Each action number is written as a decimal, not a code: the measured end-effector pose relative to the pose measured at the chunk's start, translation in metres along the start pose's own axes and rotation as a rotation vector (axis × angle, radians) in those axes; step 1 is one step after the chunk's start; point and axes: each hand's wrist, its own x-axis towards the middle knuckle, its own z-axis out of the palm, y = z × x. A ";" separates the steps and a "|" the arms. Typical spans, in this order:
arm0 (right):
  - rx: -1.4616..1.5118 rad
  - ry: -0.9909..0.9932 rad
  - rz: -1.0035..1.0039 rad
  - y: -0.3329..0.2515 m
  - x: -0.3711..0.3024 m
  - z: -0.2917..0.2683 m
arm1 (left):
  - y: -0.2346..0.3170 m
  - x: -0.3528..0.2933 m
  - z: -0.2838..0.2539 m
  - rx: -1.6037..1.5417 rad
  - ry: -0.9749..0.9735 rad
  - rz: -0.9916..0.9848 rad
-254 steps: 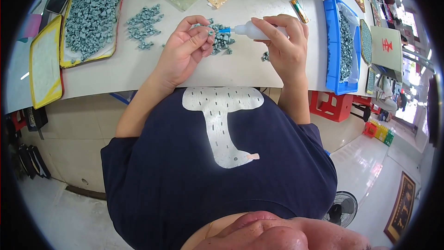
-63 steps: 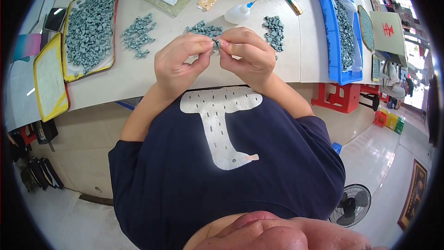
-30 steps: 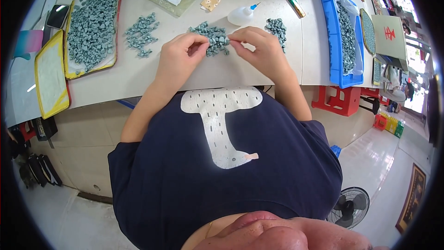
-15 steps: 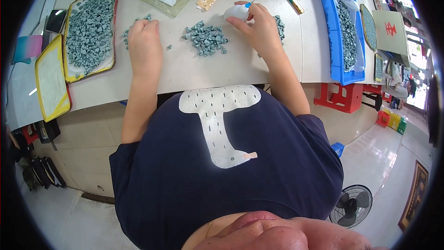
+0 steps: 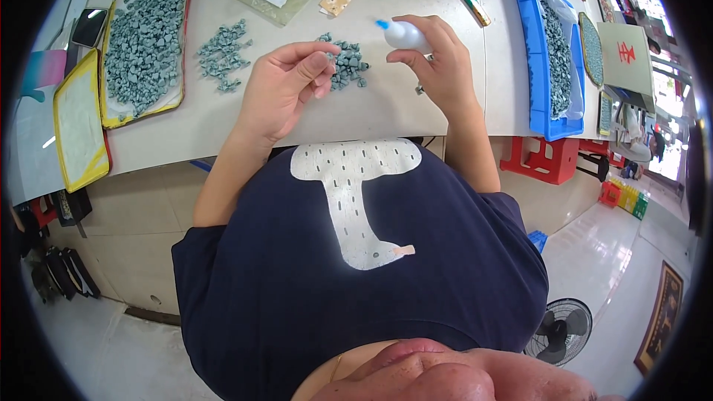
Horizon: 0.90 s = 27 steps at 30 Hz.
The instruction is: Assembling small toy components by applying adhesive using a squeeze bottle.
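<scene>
My right hand (image 5: pixel 445 59) is wrapped round a white squeeze bottle (image 5: pixel 408 37), whose blue tip points up and to the left. My left hand (image 5: pixel 282 89) is closed in a pinch, its fingertips in front of the middle heap of small grey-green stones (image 5: pixel 349 67). Whatever sits between those fingertips blends with the heap behind, so I cannot make it out. Another loose spread of the same stones (image 5: pixel 223 56) lies left of my left hand. A small piece (image 5: pixel 420 90) shows beside my right wrist; my right hand may hide more.
A yellow-rimmed tray of stones (image 5: pixel 145 48) stands at the left, with a phone (image 5: pixel 90 27) beyond it. At the right is a blue bin (image 5: pixel 529 67). Toward the back lie a plastic bag (image 5: pixel 297 1), a patterned packet (image 5: pixel 337 1) and a small tube (image 5: pixel 473 7).
My left hand has left the left-hand stones and come right and nearer the bottle, pinched. My right hand has moved slightly right and nearer me, turning the bottle's tip to the left.
</scene>
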 end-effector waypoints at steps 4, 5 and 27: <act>0.053 0.074 -0.191 0.000 0.003 -0.003 | -0.005 0.001 -0.006 -0.208 -0.014 -0.039; 0.052 0.073 -0.191 0.000 0.002 -0.004 | -0.005 0.001 -0.005 -0.210 -0.014 -0.039; -0.443 0.185 -0.425 -0.019 0.008 -0.011 | -0.003 0.000 -0.006 -0.128 0.005 0.019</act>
